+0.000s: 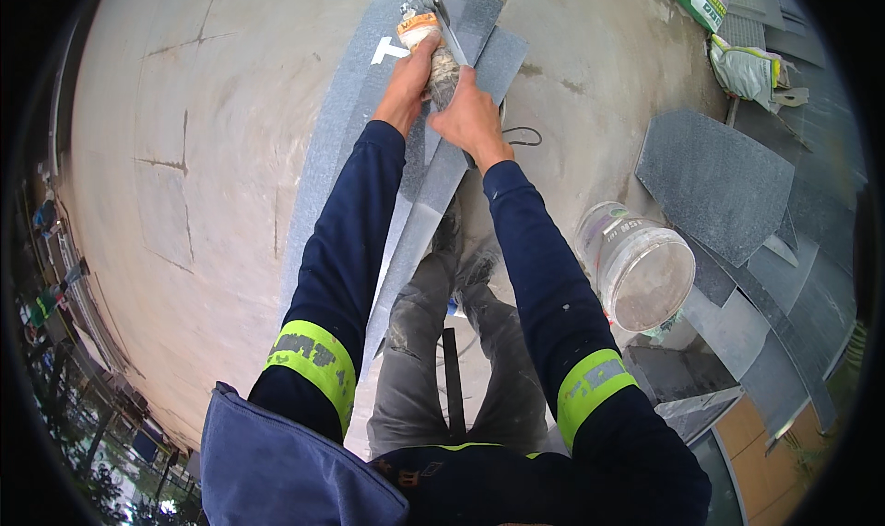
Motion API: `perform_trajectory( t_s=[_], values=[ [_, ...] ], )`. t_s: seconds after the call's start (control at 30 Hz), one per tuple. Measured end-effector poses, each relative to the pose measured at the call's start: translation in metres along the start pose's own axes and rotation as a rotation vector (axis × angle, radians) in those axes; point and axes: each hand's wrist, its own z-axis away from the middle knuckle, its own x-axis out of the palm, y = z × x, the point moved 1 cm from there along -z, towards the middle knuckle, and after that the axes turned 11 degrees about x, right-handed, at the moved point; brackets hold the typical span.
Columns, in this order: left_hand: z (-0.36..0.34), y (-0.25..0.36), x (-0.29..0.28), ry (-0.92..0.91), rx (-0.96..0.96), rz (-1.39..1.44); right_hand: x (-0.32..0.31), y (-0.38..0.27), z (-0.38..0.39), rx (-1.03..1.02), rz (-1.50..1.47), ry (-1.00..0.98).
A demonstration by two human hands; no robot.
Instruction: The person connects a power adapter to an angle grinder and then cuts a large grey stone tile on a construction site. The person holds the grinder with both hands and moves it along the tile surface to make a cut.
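Both arms reach forward to an angle grinder (442, 68) with an orange-and-white band and a dusty body. My left hand (407, 85) wraps round its body near the band, thumb on top. Farther back, my right hand (472, 120) is closed on the grinder's rear part. A thin cutting disc (441, 14) sits at its far end, over long grey stone slabs (343, 130). The slabs overlap and run from the far end back toward my legs. Beside my left hand lies a white T-shaped patch (388, 50). Whether the disc touches the slab, I cannot tell.
A black cord (527, 137) loops right of the grinder. A dirty round bucket (636, 266) stands to the right, near a large grey slab (717, 187) and stacked cut pieces. Bags (749, 70) lie far right. My legs (419, 328) stand close to the slabs.
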Motion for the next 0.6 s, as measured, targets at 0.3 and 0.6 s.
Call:
perform_trajectory(
  t_s=[0.3, 0.6],
  values=[
    [0.045, -0.015, 0.01, -0.04, -0.035, 0.061, -0.015, 0.022, 0.046, -0.013, -0.006, -0.025],
    [0.016, -0.007, 0.006, 0.035, -0.019, 0.042, -0.004, 0.01, 0.014, -0.04, -0.032, 0.017]
  ],
)
